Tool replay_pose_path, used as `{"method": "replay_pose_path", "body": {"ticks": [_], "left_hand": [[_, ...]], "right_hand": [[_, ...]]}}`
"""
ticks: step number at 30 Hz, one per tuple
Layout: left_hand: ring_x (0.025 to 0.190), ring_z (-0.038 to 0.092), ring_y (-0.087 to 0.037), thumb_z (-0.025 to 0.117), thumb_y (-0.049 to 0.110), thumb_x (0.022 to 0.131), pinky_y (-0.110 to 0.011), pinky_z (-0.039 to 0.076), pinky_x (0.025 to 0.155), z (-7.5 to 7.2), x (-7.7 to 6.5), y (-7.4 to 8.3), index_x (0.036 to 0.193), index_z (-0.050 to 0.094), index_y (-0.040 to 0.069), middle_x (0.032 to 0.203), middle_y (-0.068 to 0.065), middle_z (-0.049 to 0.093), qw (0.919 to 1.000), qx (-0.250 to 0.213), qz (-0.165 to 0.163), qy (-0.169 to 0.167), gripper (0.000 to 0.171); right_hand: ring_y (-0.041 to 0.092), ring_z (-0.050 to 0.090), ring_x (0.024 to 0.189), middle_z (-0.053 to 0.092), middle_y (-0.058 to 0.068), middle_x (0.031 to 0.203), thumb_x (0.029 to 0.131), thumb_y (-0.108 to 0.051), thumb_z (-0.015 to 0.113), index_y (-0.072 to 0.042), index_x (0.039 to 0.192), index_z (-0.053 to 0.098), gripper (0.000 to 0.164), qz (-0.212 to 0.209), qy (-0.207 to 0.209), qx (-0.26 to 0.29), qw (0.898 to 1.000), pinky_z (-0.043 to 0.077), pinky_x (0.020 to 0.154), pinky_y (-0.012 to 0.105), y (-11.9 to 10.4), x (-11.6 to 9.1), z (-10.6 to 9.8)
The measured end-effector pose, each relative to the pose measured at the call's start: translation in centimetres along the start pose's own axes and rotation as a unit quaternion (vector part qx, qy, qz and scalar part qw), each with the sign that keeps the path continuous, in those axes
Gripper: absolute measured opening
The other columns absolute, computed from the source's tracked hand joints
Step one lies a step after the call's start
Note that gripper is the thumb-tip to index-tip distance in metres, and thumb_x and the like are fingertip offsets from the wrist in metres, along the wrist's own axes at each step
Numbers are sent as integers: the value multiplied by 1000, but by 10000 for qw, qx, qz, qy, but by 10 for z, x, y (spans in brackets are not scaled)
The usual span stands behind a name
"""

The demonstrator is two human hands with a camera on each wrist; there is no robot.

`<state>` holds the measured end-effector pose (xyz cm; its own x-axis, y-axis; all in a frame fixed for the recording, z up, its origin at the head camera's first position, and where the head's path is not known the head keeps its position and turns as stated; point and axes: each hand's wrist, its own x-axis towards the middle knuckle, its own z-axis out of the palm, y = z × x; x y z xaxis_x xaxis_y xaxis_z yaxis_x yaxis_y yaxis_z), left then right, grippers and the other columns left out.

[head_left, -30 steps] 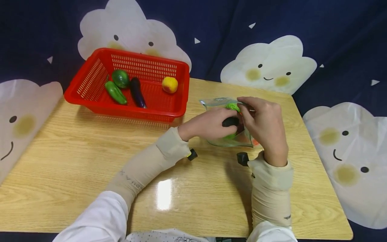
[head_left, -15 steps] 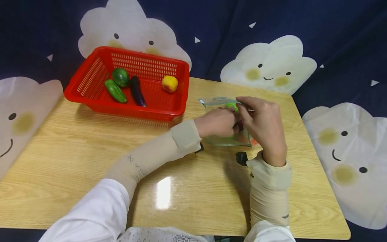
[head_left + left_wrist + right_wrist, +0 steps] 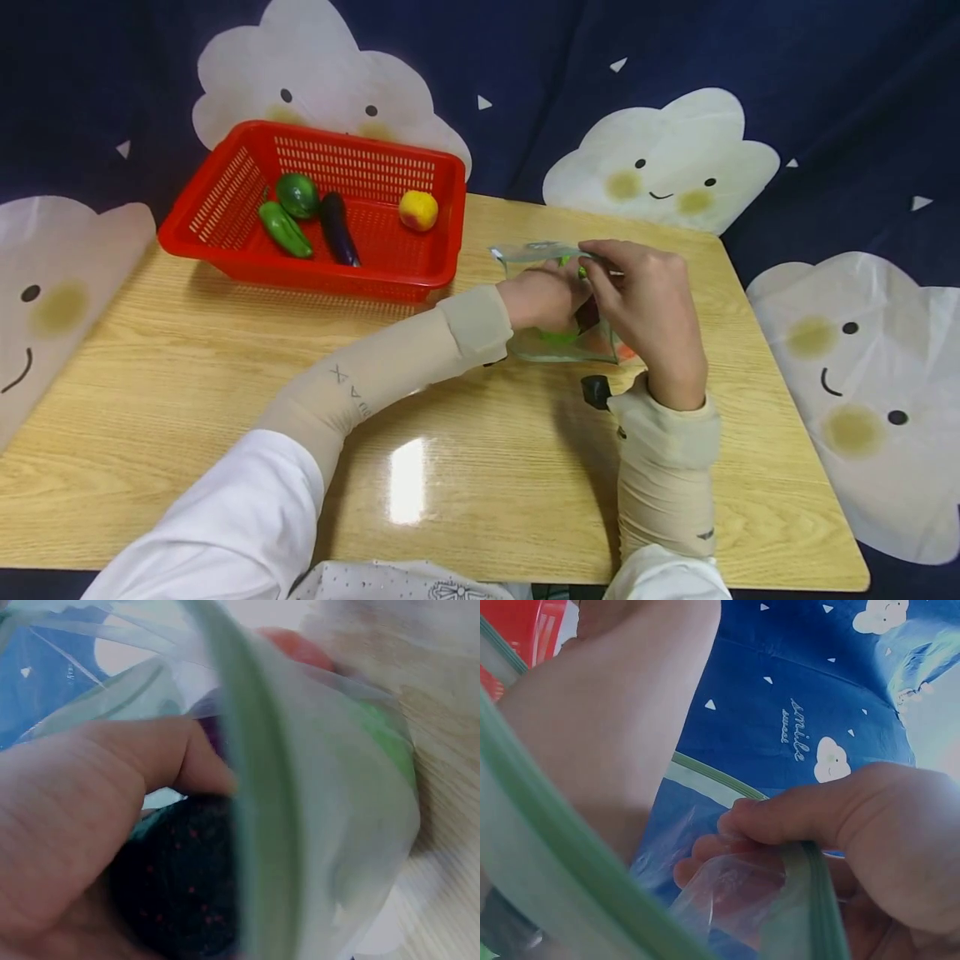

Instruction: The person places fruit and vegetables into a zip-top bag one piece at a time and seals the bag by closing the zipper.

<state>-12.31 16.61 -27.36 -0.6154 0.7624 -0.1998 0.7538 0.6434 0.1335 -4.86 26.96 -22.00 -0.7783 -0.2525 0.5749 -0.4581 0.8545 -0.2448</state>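
Note:
A clear zip bag (image 3: 525, 346) with a green-edged mouth lies at the right of the table. My left hand (image 3: 544, 298) reaches into its opening. In the left wrist view its thumb and fingers grip a dark round thing (image 3: 180, 877) with small red specks, partly covered by the green zip strip (image 3: 262, 795). With thumb and fingers, my right hand (image 3: 651, 312) pinches the bag's mouth on the right side. Inside the bag show something bright green (image 3: 558, 337), a dark red piece (image 3: 587, 314) and something orange-red (image 3: 624, 350), all partly hidden.
A red slotted basket (image 3: 330, 277) stands at the back left. In it lie a green pepper (image 3: 285, 229), a round green watermelon (image 3: 297, 197), an eggplant (image 3: 339, 229) and a yellow-red peach (image 3: 417, 211). Dark cloth with clouds hangs behind the table (image 3: 480, 467).
My left hand has moved right and deeper into the bag with the dark round thing, which is now hidden in the head view. My right hand keeps its hold on the bag's mouth.

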Motion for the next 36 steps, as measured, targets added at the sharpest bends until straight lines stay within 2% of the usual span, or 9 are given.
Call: {"method": "replay_pose_path", "body": {"ticks": [5, 8, 12, 17, 19, 21, 26, 29, 36], "left_hand": [[106, 51, -16, 32, 25, 99, -28, 50, 68, 0, 1, -2, 143, 29, 22, 147, -2, 24, 9978, 608, 114, 226, 45], [103, 53, -15, 29, 20, 100, -25, 50, 65, 3, -1, -3, 138, 39, 19, 146, -4, 28, 9941, 892, 286, 539, 39], [110, 50, -17, 32, 20, 99, -24, 47, 79, 7, -6, -5, 128, 50, 16, 137, -7, 40, 9854, 1274, 593, 957, 34], [122, 41, -17, 41, 32, 96, -31, 39, 95, 1, -13, -1, 133, 47, 18, 137, -6, 42, 9907, 815, 713, 822, 40], [124, 39, -18, 42, 36, 95, -34, 41, 93, -1, -16, 1, 135, 45, 21, 139, -6, 39, 9939, 497, 654, 732, 43], [127, 36, -21, 44, 39, 94, -36, 40, 95, -4, -22, 2, 137, 42, 22, 140, -5, 39, 9928, 580, 717, 767, 46], [102, 51, -24, 47, 39, 92, -36, 49, 77, -8, -36, 3, 124, 53, 21, 108, -2, 61, 9861, 774, 936, 1134, 37], [87, 55, -22, 48, 38, 91, -35, 49, 72, -11, -43, 5, 110, 60, 20, 90, 1, 62, 9852, 636, 963, 1264, 28], [79, 56, -17, 51, 35, 88, -33, 47, 70, -17, -58, 2, 94, 63, 18, 91, 1, 60, 9848, 338, 1161, 1249, 21]], "right_hand": [[16, 66, 75, 69, 6, 92, 88, -19, 59, -10, 103, 70, 21, -21, -9, -52, 10000, 52, 66, 35, -1, -1, -2], [16, 66, 76, 69, 6, 93, 88, -19, 59, -10, 103, 70, 21, -23, -18, -52, 10000, 52, 67, 35, -1, -1, -2], [15, 66, 76, 69, 6, 93, 88, -19, 59, -9, 102, 70, 21, -50, -43, -40, 10000, 52, 65, 34, -2, 0, -1], [17, 66, 75, 69, 7, 92, 88, -18, 60, -8, 102, 71, 20, -87, -19, -64, 9999, 51, 65, 34, -1, 0, -1], [17, 66, 75, 69, 7, 92, 88, -18, 60, -8, 102, 71, 20, -82, 6, -58, 9999, 50, 65, 34, 0, 0, -1], [17, 66, 75, 69, 7, 92, 87, -17, 60, -8, 102, 71, 20, -75, 19, -61, 10000, 50, 65, 34, 1, 0, -2], [15, 65, 72, 70, 6, 90, 87, -18, 60, -9, 102, 71, 20, -41, 5, -70, 10000, 50, 62, 32, 1, 1, -2], [15, 65, 71, 70, 6, 89, 88, -17, 59, -9, 102, 71, 20, -40, 6, -69, 10000, 51, 61, 32, 1, 1, -2], [13, 65, 68, 70, 5, 87, 87, -17, 60, -10, 100, 71, 19, 2, 15, -2, 10000, 51, 59, 31, 0, 0, -1]]}}
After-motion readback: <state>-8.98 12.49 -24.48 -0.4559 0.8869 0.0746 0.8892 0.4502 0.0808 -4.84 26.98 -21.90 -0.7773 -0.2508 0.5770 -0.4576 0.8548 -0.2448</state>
